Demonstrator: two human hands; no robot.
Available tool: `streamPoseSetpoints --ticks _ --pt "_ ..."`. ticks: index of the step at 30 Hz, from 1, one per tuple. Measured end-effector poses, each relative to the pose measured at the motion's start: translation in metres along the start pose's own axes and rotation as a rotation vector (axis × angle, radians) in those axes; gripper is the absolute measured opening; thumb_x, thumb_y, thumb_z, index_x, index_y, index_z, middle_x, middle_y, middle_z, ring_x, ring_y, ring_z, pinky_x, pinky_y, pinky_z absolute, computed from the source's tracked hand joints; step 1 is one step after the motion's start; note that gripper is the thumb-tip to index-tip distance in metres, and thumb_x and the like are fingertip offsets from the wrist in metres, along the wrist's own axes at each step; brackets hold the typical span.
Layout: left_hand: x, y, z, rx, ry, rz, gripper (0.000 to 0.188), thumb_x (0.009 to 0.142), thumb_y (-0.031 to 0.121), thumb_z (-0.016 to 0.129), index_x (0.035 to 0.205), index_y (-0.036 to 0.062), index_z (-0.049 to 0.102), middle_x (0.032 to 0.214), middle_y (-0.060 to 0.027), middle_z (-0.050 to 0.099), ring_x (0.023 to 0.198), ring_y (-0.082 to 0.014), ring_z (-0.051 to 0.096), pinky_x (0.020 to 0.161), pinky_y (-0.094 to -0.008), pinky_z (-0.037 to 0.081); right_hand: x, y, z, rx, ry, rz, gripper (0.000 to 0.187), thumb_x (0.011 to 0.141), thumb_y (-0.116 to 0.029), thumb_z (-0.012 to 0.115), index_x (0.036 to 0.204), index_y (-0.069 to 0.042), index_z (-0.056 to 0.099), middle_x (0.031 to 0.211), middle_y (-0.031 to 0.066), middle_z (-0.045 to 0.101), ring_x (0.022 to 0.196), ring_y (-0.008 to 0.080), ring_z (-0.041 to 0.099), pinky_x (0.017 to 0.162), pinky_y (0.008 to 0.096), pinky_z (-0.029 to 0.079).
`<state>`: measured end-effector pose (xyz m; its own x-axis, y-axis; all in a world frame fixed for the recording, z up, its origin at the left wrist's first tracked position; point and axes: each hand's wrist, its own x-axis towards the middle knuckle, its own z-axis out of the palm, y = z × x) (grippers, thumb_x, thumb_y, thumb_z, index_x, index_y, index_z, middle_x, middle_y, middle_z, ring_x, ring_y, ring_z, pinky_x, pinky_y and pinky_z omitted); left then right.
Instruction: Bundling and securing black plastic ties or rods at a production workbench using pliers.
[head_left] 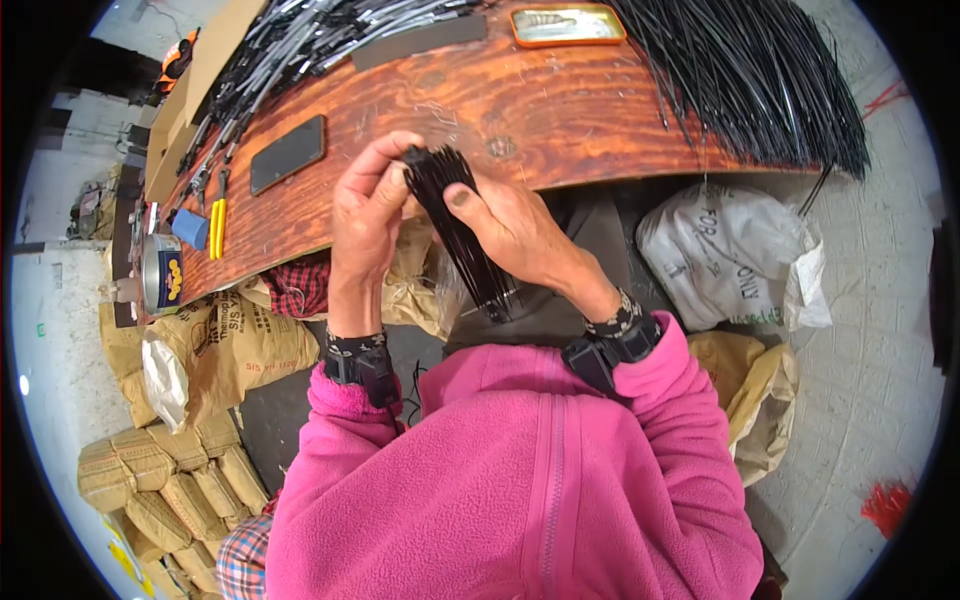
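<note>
A bundle of thin black strands (pixel 462 238) slants in front of me, just over the table's near edge. Wrapped around its middle is my right hand (pixel 520 228), the thumb lying along the front. With thumb and fingers, my left hand (pixel 368 205) pinches the upper end of the same bundle. The lower ends fan out a little above my lap. Whether the strands are wires or cable ties cannot be made out.
On the wooden table (pixel 560 110) lie long black strands (pixel 760 90), clear-sleeved pieces (pixel 300 45), an orange-rimmed tin (pixel 568 26), a phone (pixel 289 155), yellow-handled pliers (pixel 217 228) and a can (pixel 163 272). A white sack (pixel 720 255) and brown paper bags (pixel 235 340) stand below.
</note>
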<state>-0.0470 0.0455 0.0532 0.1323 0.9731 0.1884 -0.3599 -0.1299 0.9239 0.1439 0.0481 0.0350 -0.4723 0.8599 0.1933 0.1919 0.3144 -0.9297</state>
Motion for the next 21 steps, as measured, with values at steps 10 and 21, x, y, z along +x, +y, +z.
streamPoseSetpoints --ticks 10,21 --pt "0.005 0.003 -0.012 -0.132 -0.224 -0.073 0.033 0.091 0.020 0.069 0.117 0.0007 0.060 0.109 -0.0016 0.062 0.099 -0.0100 0.059 0.086 -0.0259 0.048 -0.002 -0.019 -0.011 0.221 -0.225 0.029 0.057 0.102 -0.054 0.036 0.114 -0.002 0.055 0.082 0.0071 0.069 0.076 0.0156 0.065 0.069 0.0326 0.051" --pt "0.010 0.013 -0.017 -0.046 -0.448 -0.051 0.028 0.089 0.027 0.071 0.104 0.0048 0.062 0.104 -0.0065 0.054 0.092 -0.0143 0.053 0.082 -0.0269 0.044 -0.005 -0.016 -0.018 0.202 -0.363 -0.079 0.059 0.102 -0.055 0.036 0.105 -0.002 0.061 0.092 0.0064 0.069 0.085 0.0192 0.065 0.080 0.0342 0.051"
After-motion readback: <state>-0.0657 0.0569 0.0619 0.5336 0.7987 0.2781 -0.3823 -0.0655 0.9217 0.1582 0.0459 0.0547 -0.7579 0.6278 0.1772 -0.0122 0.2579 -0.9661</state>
